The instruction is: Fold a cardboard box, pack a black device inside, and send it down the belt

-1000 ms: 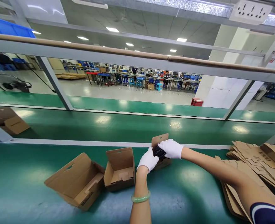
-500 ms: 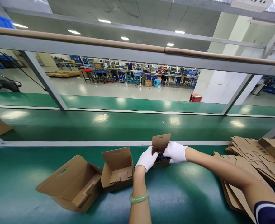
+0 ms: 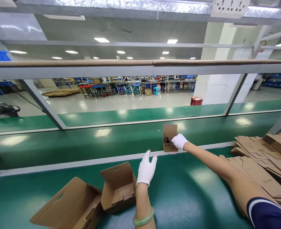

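Note:
A small open cardboard box (image 3: 170,129) stands at the white rail, partly over the far green surface, with its lid flap up. Inside it a black item (image 3: 166,140) shows, too small to name. My white-gloved right hand (image 3: 179,141) grips the box's right side; its fingertips are partly hidden. My left hand (image 3: 146,168), also gloved, is held over the near green surface with thumb and fingers apart and nothing in it. Left of it sit a second open cardboard box (image 3: 119,178) and a larger open one (image 3: 66,200), flaps raised.
Flattened cardboard sheets (image 3: 255,175) are stacked at the right. A white rail (image 3: 83,163) divides the near green surface from the far green belt (image 3: 121,140). Grey metal posts (image 3: 235,93) and a crossbar (image 3: 107,71) stand beyond. A red stool (image 3: 196,101) is on the floor behind.
The small box has moved forward from the near surface to the rail with my right hand. My left hand has let go of it and spread its fingers. The view has tilted up.

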The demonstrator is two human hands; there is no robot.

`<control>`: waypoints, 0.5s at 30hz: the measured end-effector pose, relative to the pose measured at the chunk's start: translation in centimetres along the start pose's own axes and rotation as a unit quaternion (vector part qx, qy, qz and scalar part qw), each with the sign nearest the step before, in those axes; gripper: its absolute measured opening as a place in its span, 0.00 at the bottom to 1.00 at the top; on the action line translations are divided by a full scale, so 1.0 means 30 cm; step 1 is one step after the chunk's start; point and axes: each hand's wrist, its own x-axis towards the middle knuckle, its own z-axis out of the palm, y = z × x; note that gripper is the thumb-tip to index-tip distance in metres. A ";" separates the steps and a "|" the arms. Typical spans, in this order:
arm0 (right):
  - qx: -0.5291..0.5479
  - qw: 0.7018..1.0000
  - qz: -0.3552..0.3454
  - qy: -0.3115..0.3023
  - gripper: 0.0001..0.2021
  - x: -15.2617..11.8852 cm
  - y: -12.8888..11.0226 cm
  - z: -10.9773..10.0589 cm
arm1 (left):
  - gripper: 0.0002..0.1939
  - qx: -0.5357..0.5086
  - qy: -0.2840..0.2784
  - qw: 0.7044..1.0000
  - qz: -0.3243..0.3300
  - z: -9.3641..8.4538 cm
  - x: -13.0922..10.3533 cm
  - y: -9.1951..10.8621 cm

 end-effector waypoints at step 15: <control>0.158 0.914 0.371 -0.033 0.15 -0.643 0.513 0.198 | 0.29 0.065 -0.018 0.997 0.038 0.016 -0.005 0.027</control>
